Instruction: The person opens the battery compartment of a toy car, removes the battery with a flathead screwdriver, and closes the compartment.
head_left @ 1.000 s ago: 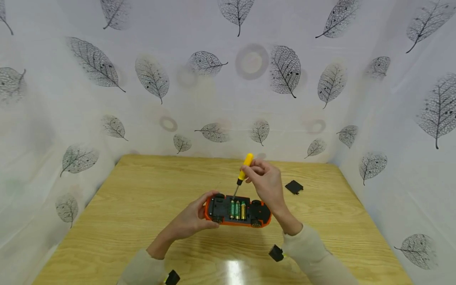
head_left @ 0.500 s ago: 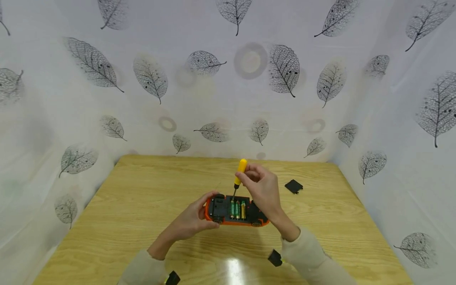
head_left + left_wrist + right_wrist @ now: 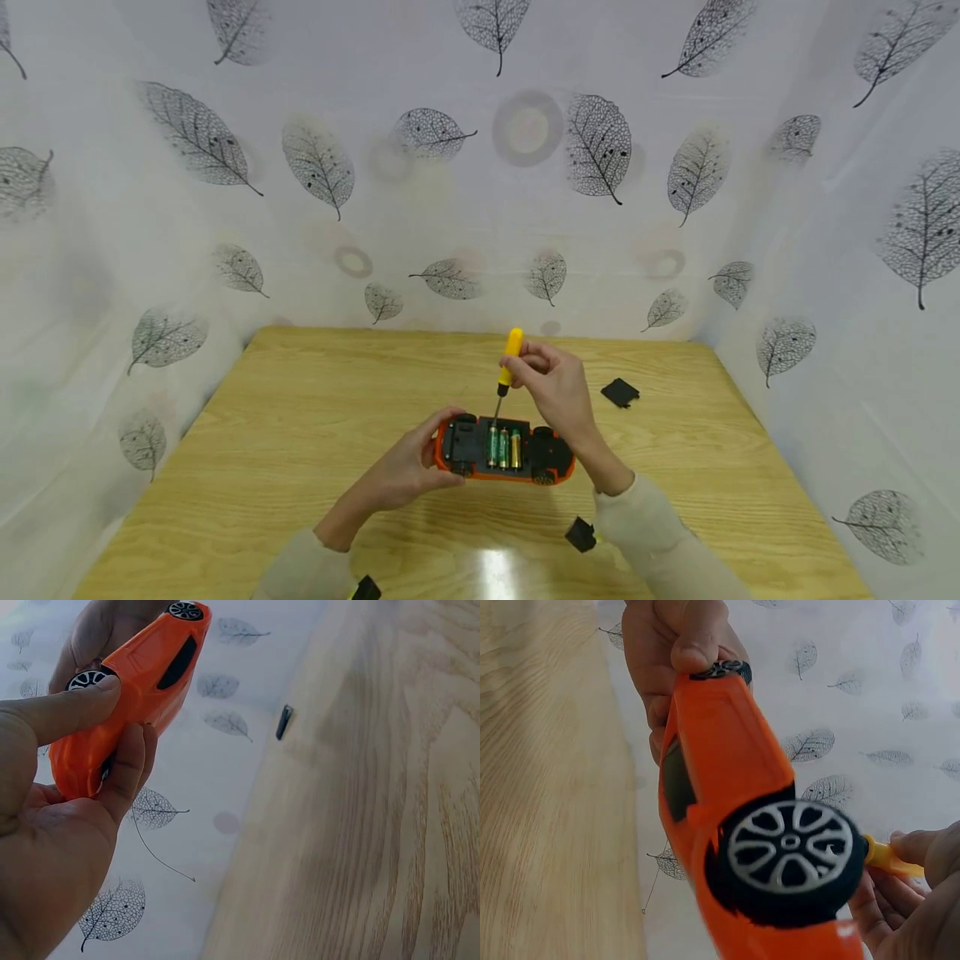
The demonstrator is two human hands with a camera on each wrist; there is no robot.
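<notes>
An orange toy car (image 3: 467, 442) is held underside up, its battery compartment uncovered. Three green-and-gold batteries (image 3: 504, 448) lie in it side by side. My left hand (image 3: 405, 468) grips the car's left end; in the left wrist view the thumb (image 3: 75, 705) presses by a wheel and fingers wrap the orange body (image 3: 142, 682). My right hand (image 3: 561, 392) pinches the yellow handle of a screwdriver (image 3: 512, 357). Its shaft points down to the far end of the leftmost battery. From the right wrist, a wheel (image 3: 791, 844) hides most of the screwdriver.
A black battery cover (image 3: 620, 392) lies on the wooden table (image 3: 337, 375), right of the right hand. A thin wire (image 3: 171, 868) hangs below the car in the left wrist view. Leaf-printed white sheeting (image 3: 450, 208) surrounds the table.
The screwdriver handle swung left with my right hand, then came back slightly right and up. The car has shifted a little toward me and to the right in my left hand.
</notes>
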